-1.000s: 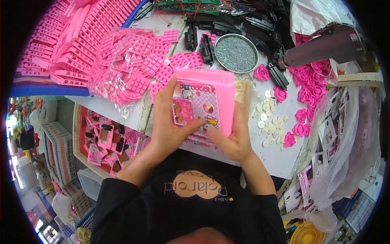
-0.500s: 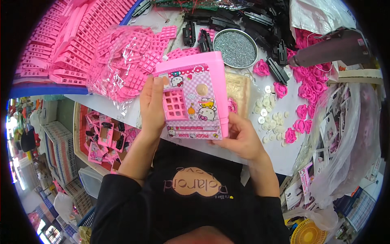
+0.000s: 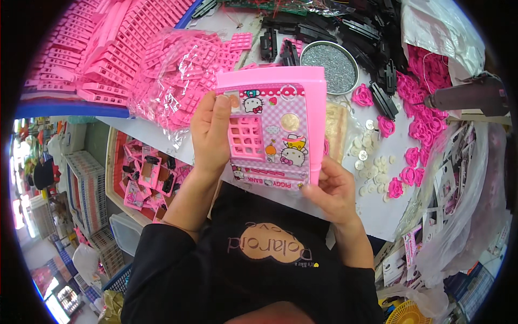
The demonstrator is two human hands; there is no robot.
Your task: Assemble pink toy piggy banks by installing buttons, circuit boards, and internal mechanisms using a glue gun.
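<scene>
Up in front of me, tilted over the table, is a pink plastic toy panel (image 3: 278, 127) with a checked cartoon sticker, a square window of pink bars and a round see-through hole. My left hand (image 3: 211, 137) grips its left side, thumb on the front face. At the lower right corner my right hand (image 3: 335, 190) is closed on the edge, the thumb in front and the other fingers partly hidden. Behind the panel's right side lies a flat tan block (image 3: 337, 129), mostly covered.
A round tin (image 3: 330, 67) of small metal screws stands beyond the panel, near black plastic parts (image 3: 383, 100). Rightward are white discs (image 3: 371, 170), pink rings (image 3: 423, 132) and a grey tool (image 3: 464, 101). Bagged pink keypads (image 3: 178, 81) lie left; a crate (image 3: 114, 162) holds pink pieces.
The panel and both hands have shifted slightly right in the picture, as has the table around them. The right thumb now shows on the panel's front corner. Both hands keep hold.
</scene>
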